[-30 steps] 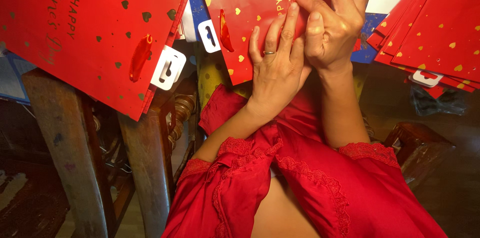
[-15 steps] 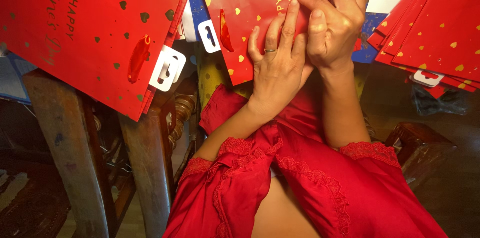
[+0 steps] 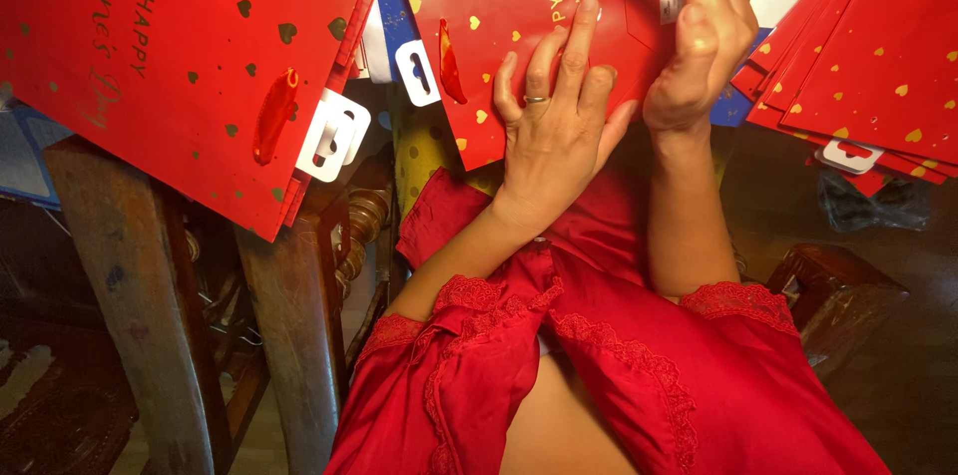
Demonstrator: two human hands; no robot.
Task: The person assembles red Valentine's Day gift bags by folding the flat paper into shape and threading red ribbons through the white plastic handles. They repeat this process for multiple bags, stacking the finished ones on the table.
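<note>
A flat red paper gift bag (image 3: 499, 6) with gold hearts lies in front of me at the top middle. My left hand (image 3: 555, 126), a ring on one finger, lies flat on its lower part with the fingers spread, pressing it down. My right hand (image 3: 699, 31) is curled over the bag's right edge, where it pinches a folded flap of the red paper. A red ribbon handle (image 3: 448, 61) and a white hang tab (image 3: 417, 71) show at the bag's left edge.
A pile of red gift bags (image 3: 170, 56) with dark hearts overhangs a wooden bench (image 3: 110, 245) at the left. Another stack of red bags (image 3: 878, 56) lies at the right. A dark wooden stool (image 3: 838, 295) stands at the lower right. Blue sheets lie under the bags.
Both hands stay on the same bag. My right hand's fingers have shifted slightly along the folded edge; the left hand stays pressed flat.
</note>
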